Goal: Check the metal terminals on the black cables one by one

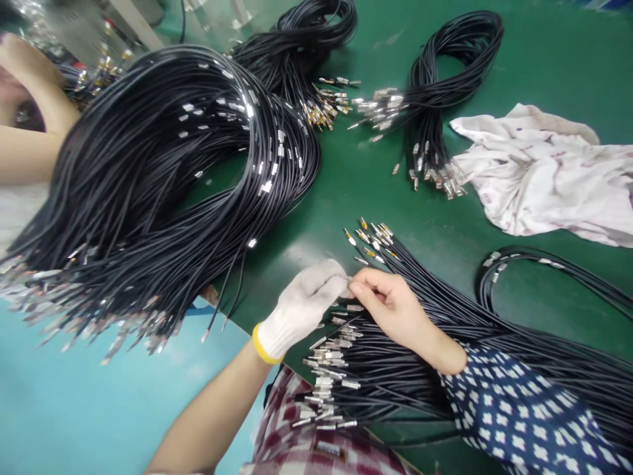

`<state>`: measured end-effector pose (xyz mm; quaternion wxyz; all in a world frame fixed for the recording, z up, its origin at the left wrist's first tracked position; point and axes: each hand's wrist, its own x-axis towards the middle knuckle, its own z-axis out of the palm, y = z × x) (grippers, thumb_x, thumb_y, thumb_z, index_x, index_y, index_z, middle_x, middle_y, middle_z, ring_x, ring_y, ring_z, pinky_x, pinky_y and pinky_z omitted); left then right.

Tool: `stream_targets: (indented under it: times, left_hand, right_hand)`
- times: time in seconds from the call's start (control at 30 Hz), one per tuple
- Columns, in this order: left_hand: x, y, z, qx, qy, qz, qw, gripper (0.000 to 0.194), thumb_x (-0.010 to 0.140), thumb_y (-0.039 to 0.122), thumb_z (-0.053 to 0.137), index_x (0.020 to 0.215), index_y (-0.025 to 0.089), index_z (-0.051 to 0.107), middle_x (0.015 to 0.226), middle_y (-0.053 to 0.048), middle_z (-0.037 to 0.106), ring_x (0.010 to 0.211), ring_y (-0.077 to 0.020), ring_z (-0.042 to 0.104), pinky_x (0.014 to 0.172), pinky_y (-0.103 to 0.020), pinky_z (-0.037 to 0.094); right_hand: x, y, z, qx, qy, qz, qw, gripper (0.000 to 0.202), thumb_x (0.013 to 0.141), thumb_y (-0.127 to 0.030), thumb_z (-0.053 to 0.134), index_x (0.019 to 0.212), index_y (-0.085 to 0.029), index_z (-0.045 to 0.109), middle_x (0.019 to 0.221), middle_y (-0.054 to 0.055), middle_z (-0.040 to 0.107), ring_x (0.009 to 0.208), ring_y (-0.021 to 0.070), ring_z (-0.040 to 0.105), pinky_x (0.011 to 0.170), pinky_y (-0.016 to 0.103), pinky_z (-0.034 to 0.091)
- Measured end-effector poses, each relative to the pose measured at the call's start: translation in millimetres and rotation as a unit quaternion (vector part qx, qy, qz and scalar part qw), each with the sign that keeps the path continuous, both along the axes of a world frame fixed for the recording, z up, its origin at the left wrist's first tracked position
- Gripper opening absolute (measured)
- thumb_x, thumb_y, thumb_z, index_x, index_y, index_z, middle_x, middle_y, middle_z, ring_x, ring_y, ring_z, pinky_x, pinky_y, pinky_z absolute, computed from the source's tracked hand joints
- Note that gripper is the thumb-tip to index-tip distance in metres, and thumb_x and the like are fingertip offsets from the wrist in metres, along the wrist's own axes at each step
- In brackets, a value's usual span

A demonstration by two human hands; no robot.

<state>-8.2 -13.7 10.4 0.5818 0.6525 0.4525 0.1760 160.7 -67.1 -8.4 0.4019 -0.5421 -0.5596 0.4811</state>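
Note:
My left hand (307,302), in a white knit glove with a yellow cuff, is closed in a pinch. Bare and also pinching, my right hand (395,313) meets it at the fingertips. Between them is the small metal end of a black cable (349,282); fingers cover most of it. Below and beside the hands lies a spread bundle of black cables (410,379), with flat silver terminals (329,369) pointing left. Just beyond my right hand, several cable ends with yellow marks (370,241) point up and left.
A large looped cable bundle (277,158) fills the left and overhangs the green table (558,79). Two smaller coils (459,59) lie farther back. A white cloth (554,175) is at right, above a thin loop of cable (487,280). Another person's arm (34,99) shows upper left.

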Motion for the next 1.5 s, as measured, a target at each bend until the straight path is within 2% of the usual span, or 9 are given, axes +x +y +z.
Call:
stream_targets:
  times: [0.1,0.2,0.27,0.43,0.6,0.93,1.13,1.27,1.5]
  left_hand:
    - [0.9,2.3,1.2,-0.001,-0.021,0.055,0.998,0.020,0.092,0.027,0.049,0.074,0.020,0.056,0.080,0.002,0.056,0.079,-0.0140,0.052,0.075,-0.025,0.041]
    - [10.4,8.4,0.6,-0.003,-0.127,0.130,0.983,0.022,0.094,0.035,0.048,0.082,0.019,0.059,0.084,-0.001,0.059,0.082,-0.0147,0.053,0.079,-0.026,0.045]
    - [21.1,13.4,-1.6,-0.042,-0.206,0.105,0.972,0.032,0.097,0.043,0.044,0.086,0.018,0.061,0.089,-0.004,0.062,0.084,-0.0157,0.056,0.084,-0.028,0.048]
    - [46.3,21.0,-9.4,-0.247,-0.308,0.067,0.916,0.063,0.098,0.064,0.028,0.078,0.016,0.063,0.080,-0.008,0.067,0.081,-0.0179,0.063,0.090,-0.034,0.050]
    - [52.7,22.4,-18.1,-0.314,-0.327,0.058,0.889,0.077,0.097,0.069,0.017,0.078,0.014,0.067,0.078,-0.007,0.067,0.076,-0.0167,0.061,0.088,-0.033,0.049]
    - [56.4,23.6,-39.9,-0.295,-0.339,0.001,0.893,0.090,0.088,0.082,0.013,0.087,0.013,0.071,0.083,-0.010,0.069,0.083,-0.0191,0.059,0.092,-0.036,0.045]
    - [54.6,20.9,-45.5,-0.273,-0.357,-0.017,0.893,0.086,0.086,0.084,0.020,0.087,0.015,0.071,0.086,-0.008,0.069,0.086,-0.0194,0.060,0.093,-0.036,0.046]
    - [52.2,19.8,-42.5,-0.270,-0.361,-0.027,0.892,0.078,0.093,0.076,0.020,0.086,0.015,0.069,0.086,-0.007,0.068,0.083,-0.0181,0.059,0.091,-0.037,0.047]
    - [46.5,19.2,-25.5,-0.282,-0.325,-0.025,0.902,0.071,0.098,0.065,0.018,0.087,0.015,0.067,0.085,-0.006,0.065,0.082,-0.0179,0.056,0.093,-0.039,0.046]
  right_hand:
    - [2.8,-1.5,1.6,0.027,-0.048,0.028,0.998,0.025,0.099,-0.031,0.051,0.078,-0.020,0.060,0.063,-0.003,0.052,0.057,0.0126,0.045,0.057,0.026,0.037]
    - [3.1,-3.9,1.2,0.041,-0.094,0.049,0.994,0.026,0.099,-0.030,0.053,0.075,-0.021,0.058,0.065,-0.002,0.057,0.060,0.0140,0.049,0.062,0.028,0.038]
    - [2.1,-4.9,0.0,0.032,-0.109,0.069,0.991,0.028,0.099,-0.030,0.053,0.073,-0.021,0.057,0.063,-0.002,0.057,0.059,0.0145,0.049,0.062,0.028,0.038]
    - [-1.3,-5.8,-0.9,-0.005,-0.134,0.094,0.987,0.034,0.099,-0.031,0.051,0.067,-0.021,0.054,0.056,-0.003,0.054,0.055,0.0145,0.050,0.059,0.028,0.037]
    - [-3.8,-5.4,-1.2,-0.006,-0.124,0.099,0.987,0.039,0.099,-0.029,0.052,0.061,-0.021,0.050,0.053,-0.003,0.055,0.054,0.0133,0.051,0.061,0.027,0.039]
    - [-4.9,-6.5,-7.2,0.011,-0.129,0.090,0.988,0.034,0.098,-0.030,0.054,0.066,-0.020,0.055,0.052,-0.005,0.050,0.051,0.0123,0.048,0.058,0.027,0.037]
    - [-7.0,-7.4,-6.5,0.011,-0.135,0.086,0.987,0.032,0.098,-0.030,0.053,0.068,-0.019,0.058,0.052,-0.005,0.050,0.050,0.0124,0.046,0.056,0.027,0.035]
    - [-8.6,-7.5,-6.2,0.011,-0.128,0.082,0.988,0.030,0.097,-0.029,0.054,0.069,-0.019,0.060,0.051,-0.005,0.049,0.050,0.0123,0.045,0.055,0.027,0.034]
    - [-9.4,-7.6,-6.1,0.009,-0.117,0.081,0.990,0.030,0.096,-0.027,0.054,0.068,-0.019,0.059,0.051,-0.005,0.048,0.049,0.0117,0.043,0.054,0.027,0.033]
